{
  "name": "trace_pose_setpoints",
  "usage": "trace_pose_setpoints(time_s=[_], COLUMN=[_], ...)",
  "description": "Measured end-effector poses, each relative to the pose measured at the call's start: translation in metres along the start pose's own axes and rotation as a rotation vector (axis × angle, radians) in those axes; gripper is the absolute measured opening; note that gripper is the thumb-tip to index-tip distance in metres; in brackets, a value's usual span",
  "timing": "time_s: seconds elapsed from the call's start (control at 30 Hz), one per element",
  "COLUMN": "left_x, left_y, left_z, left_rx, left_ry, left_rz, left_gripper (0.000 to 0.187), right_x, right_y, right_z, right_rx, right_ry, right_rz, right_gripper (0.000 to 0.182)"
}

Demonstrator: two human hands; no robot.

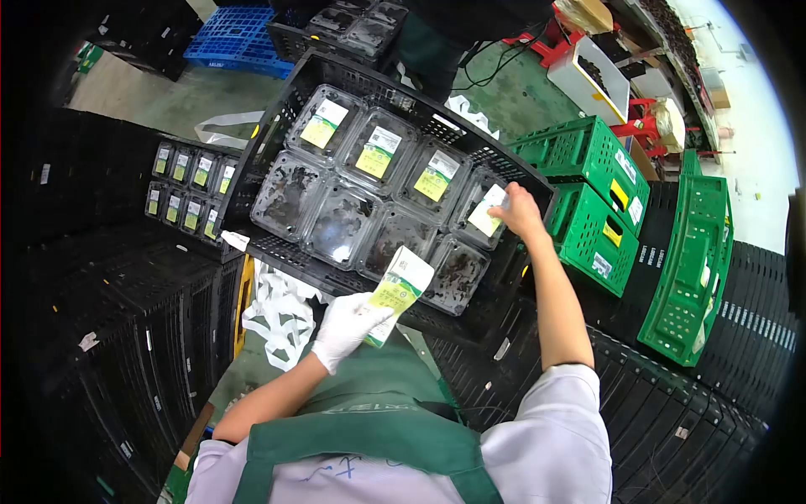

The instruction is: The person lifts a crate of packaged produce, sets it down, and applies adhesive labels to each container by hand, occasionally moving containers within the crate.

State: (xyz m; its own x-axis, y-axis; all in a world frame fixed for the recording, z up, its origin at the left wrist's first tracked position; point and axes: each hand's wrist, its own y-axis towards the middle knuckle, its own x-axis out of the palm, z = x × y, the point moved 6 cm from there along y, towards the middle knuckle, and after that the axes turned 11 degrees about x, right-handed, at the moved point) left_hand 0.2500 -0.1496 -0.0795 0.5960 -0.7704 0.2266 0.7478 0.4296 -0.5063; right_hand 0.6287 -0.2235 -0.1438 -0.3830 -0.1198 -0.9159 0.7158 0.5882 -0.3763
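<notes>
My left hand (346, 326), in a white glove, is closed on a strip of green, yellow and white labels (401, 286) that hangs over the near edge of the black crate (277, 239). My bare right hand (522, 213) is at the crate's right end, fingers curled on the edge of a label (487, 212) lying on a clear plastic box (470, 231). Other clear boxes (345, 223) with dark contents fill the crate in two rows. Labels (378, 153) sit on the far-row lids; the near-row lids show none.
Green crates (579, 231) are stacked at right, beside black crate stacks (672, 428). Another crate of labelled boxes (191, 189) stands at left. White plastic strapping (281, 315) lies below. A blue pallet (239, 38) and a person's dark clothing (437, 42) are beyond.
</notes>
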Motion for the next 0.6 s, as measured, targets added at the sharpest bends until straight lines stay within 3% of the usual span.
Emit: trace_pose_setpoints(time_s=[0.07,0.17,0.2,0.23,0.27,0.3,0.33,0.37,0.4,0.43,0.5,0.6], left_x=[-0.008,-0.022,-0.028,-0.036,-0.04,-0.043,-0.046,-0.052,-0.056,-0.06,-0.069,-0.102], left_y=[-0.004,-0.015,-0.019,-0.021,-0.022,-0.024,-0.026,-0.029,-0.032,-0.036,-0.042,-0.049], left_z=[0.005,0.016,0.016,0.017,0.018,0.019,0.017,0.02,0.023,0.026,0.046,0.056], left_rx=[-0.008,0.072,0.051,0.05,0.083,0.117,0.081,0.088,0.107,0.124,0.463,0.44], left_ry=[-0.014,0.06,0.069,0.074,0.086,0.096,0.071,0.072,0.059,0.046,-0.169,-0.015], left_rz=[0.007,0.076,0.101,0.135,0.131,0.121,0.121,0.133,0.109,0.086,0.199,0.219], left_gripper=[0.026,0.024,0.023,0.023,0.023,0.023,0.024,0.024,0.03,0.037,0.063,0.056], right_x=[0.033,0.021,0.012,0.002,0.006,0.001,-0.008,-0.003,-0.011,-0.018,-0.017,-0.017], right_y=[0.011,-0.004,-0.019,-0.035,-0.046,-0.079,-0.112,-0.136,-0.156,-0.17,-0.189,-0.217], right_z=[0.012,-0.017,-0.035,-0.059,-0.08,-0.117,-0.156,-0.18,-0.205,-0.221,-0.246,-0.286], right_rx=[0.029,0.124,0.051,0.0,-0.079,-0.051,-0.118,-0.209,-0.336,-0.204,-0.299,-0.38], right_ry=[-0.146,-0.305,-0.261,-0.144,0.161,0.585,0.837,0.863,0.755,0.761,0.748,0.639], right_rz=[0.024,0.106,0.24,0.244,-0.008,-0.403,-0.632,-0.72,-0.711,-0.691,-0.553,-0.515], right_gripper=[0.065,0.072,0.078,0.074,0.061,0.05,0.046,0.035,0.025,0.019,0.019,0.017])
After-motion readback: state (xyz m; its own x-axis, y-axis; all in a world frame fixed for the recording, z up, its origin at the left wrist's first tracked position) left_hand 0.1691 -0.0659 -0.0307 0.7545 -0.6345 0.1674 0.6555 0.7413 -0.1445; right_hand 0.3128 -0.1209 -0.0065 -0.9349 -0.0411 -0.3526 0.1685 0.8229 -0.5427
